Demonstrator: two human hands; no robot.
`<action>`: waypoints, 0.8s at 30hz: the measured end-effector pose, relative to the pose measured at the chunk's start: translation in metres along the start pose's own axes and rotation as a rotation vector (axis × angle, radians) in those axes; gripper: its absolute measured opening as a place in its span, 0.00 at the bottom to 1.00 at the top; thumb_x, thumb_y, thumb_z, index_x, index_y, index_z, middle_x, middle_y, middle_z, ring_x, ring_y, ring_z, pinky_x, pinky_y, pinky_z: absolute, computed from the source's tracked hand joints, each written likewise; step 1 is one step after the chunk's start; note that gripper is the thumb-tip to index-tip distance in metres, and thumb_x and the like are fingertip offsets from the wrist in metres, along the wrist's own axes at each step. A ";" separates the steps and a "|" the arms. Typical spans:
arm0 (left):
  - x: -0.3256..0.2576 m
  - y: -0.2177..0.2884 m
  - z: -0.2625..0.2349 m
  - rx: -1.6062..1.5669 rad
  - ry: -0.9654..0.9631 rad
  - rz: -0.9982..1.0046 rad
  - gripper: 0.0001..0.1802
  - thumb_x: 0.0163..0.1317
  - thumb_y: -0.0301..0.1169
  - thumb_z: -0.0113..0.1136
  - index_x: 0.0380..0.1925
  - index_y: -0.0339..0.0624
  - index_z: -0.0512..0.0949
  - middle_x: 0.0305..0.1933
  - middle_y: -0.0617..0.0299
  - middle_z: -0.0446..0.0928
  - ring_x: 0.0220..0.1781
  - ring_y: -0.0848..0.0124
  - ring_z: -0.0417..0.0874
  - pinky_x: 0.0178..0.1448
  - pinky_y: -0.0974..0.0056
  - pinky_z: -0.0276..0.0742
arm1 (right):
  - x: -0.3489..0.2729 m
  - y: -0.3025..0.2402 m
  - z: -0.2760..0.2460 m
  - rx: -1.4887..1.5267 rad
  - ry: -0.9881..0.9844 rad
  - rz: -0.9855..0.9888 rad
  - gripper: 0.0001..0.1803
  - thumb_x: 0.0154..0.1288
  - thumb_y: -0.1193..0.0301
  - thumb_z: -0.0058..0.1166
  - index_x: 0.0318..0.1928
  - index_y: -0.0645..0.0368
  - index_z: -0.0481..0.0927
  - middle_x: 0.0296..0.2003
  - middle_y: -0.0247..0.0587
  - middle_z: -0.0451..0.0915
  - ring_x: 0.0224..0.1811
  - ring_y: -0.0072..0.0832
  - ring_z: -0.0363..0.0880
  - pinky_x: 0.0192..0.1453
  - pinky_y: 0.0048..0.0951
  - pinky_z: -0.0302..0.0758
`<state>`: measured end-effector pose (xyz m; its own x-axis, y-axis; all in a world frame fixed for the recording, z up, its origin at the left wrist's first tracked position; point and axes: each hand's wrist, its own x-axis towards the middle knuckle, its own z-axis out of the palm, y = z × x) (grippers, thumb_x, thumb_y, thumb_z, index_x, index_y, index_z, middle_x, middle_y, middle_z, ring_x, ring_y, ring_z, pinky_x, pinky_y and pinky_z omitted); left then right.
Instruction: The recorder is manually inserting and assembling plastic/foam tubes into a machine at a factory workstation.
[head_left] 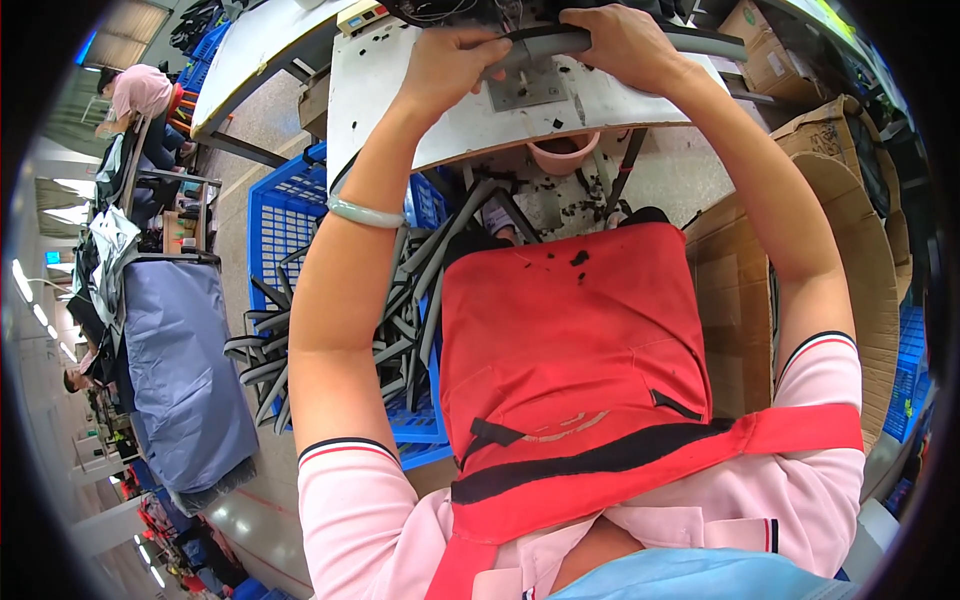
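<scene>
Well — grey strip [552, 43], printed apron [575, 335]

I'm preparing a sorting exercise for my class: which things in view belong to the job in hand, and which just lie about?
Seem to belong:
- Grey-and-black strip, held by left hand and right hand
- White worktable
- Similar strips in the blue basket

Apparently just about:
- Cardboard box
- Blue-grey cloth
- Dark scraps on the apron
</scene>
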<state>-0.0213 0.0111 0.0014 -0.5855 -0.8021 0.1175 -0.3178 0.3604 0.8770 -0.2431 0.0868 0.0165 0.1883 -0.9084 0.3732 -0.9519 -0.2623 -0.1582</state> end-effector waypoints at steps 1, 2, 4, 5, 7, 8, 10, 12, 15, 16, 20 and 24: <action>0.001 0.000 0.000 -0.014 0.004 0.001 0.16 0.64 0.35 0.64 0.45 0.34 0.84 0.27 0.60 0.83 0.20 0.82 0.70 0.26 0.75 0.66 | 0.000 -0.001 -0.002 -0.039 -0.015 0.017 0.17 0.55 0.60 0.59 0.41 0.58 0.83 0.31 0.53 0.83 0.38 0.49 0.83 0.41 0.47 0.77; 0.003 0.000 0.000 -0.014 0.003 0.000 0.16 0.64 0.35 0.64 0.45 0.34 0.84 0.27 0.60 0.83 0.20 0.82 0.70 0.26 0.75 0.66 | 0.001 -0.001 -0.003 -0.077 -0.031 0.034 0.17 0.55 0.60 0.59 0.41 0.58 0.83 0.31 0.53 0.83 0.37 0.49 0.83 0.40 0.47 0.77; 0.009 -0.003 -0.001 -0.013 -0.010 0.023 0.16 0.65 0.35 0.63 0.46 0.34 0.83 0.28 0.60 0.83 0.21 0.80 0.72 0.28 0.73 0.68 | 0.008 0.000 -0.002 -0.070 -0.046 0.075 0.16 0.55 0.61 0.59 0.40 0.58 0.82 0.31 0.53 0.83 0.37 0.50 0.83 0.40 0.47 0.77; 0.012 -0.004 -0.001 -0.012 -0.010 0.022 0.16 0.65 0.35 0.63 0.46 0.34 0.83 0.28 0.60 0.83 0.21 0.80 0.72 0.28 0.73 0.68 | 0.011 0.001 -0.001 -0.063 -0.063 0.114 0.16 0.55 0.61 0.59 0.39 0.58 0.82 0.31 0.54 0.83 0.37 0.50 0.83 0.40 0.48 0.77; 0.018 -0.007 -0.002 -0.115 0.010 0.015 0.16 0.65 0.35 0.62 0.46 0.34 0.83 0.30 0.59 0.83 0.25 0.79 0.76 0.30 0.72 0.72 | 0.013 0.007 0.002 -0.064 -0.036 0.147 0.15 0.55 0.61 0.59 0.39 0.58 0.82 0.30 0.54 0.83 0.37 0.51 0.83 0.40 0.48 0.77; 0.018 -0.010 -0.003 -0.116 0.011 0.012 0.16 0.65 0.35 0.62 0.46 0.34 0.83 0.30 0.59 0.83 0.25 0.79 0.76 0.30 0.72 0.72 | 0.012 0.009 0.003 -0.066 -0.008 0.180 0.15 0.55 0.61 0.58 0.40 0.58 0.82 0.30 0.54 0.82 0.37 0.51 0.82 0.40 0.48 0.77; 0.017 -0.018 -0.009 -0.240 0.084 0.016 0.17 0.65 0.36 0.62 0.45 0.33 0.84 0.31 0.59 0.83 0.29 0.77 0.80 0.33 0.71 0.76 | 0.005 0.009 0.001 -0.038 0.116 0.235 0.17 0.55 0.61 0.60 0.41 0.58 0.80 0.30 0.55 0.82 0.38 0.53 0.82 0.41 0.47 0.77; 0.006 -0.021 -0.016 0.011 0.040 0.088 0.17 0.63 0.37 0.63 0.45 0.34 0.84 0.32 0.60 0.83 0.30 0.77 0.80 0.33 0.70 0.77 | -0.020 -0.002 0.016 -0.035 0.114 0.064 0.16 0.56 0.65 0.60 0.44 0.57 0.81 0.38 0.50 0.82 0.44 0.47 0.81 0.44 0.44 0.77; -0.024 -0.006 -0.002 0.119 -0.182 -0.008 0.18 0.61 0.41 0.66 0.42 0.37 0.85 0.32 0.62 0.83 0.32 0.76 0.81 0.31 0.68 0.79 | -0.065 -0.096 0.027 0.156 -0.043 -0.404 0.09 0.58 0.71 0.57 0.39 0.58 0.80 0.46 0.39 0.80 0.53 0.39 0.78 0.50 0.40 0.77; -0.025 0.003 0.014 0.179 -0.218 0.079 0.18 0.62 0.42 0.65 0.42 0.37 0.85 0.33 0.62 0.83 0.34 0.77 0.81 0.34 0.68 0.80 | -0.073 -0.114 0.042 0.129 0.100 -0.602 0.07 0.56 0.70 0.56 0.35 0.57 0.79 0.43 0.40 0.81 0.53 0.37 0.77 0.49 0.40 0.77; -0.032 0.032 0.053 0.000 -0.294 -0.025 0.20 0.61 0.41 0.64 0.43 0.34 0.84 0.33 0.60 0.84 0.30 0.72 0.81 0.34 0.68 0.77 | -0.097 -0.159 0.091 -0.238 -0.342 -0.614 0.06 0.57 0.68 0.50 0.28 0.55 0.75 0.30 0.39 0.80 0.36 0.31 0.80 0.42 0.33 0.74; -0.051 -0.020 0.030 -0.081 -0.509 0.010 0.21 0.69 0.45 0.57 0.48 0.38 0.81 0.40 0.63 0.82 0.41 0.77 0.81 0.45 0.72 0.78 | -0.091 -0.116 0.067 -0.027 -0.366 -0.351 0.12 0.58 0.71 0.55 0.42 0.57 0.73 0.28 0.46 0.81 0.34 0.41 0.84 0.38 0.46 0.77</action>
<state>-0.0069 0.0592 -0.0364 -0.8836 -0.4579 -0.0982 -0.2632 0.3122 0.9128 -0.1337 0.1779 -0.0603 0.5660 -0.8226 0.0536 -0.8209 -0.5684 -0.0551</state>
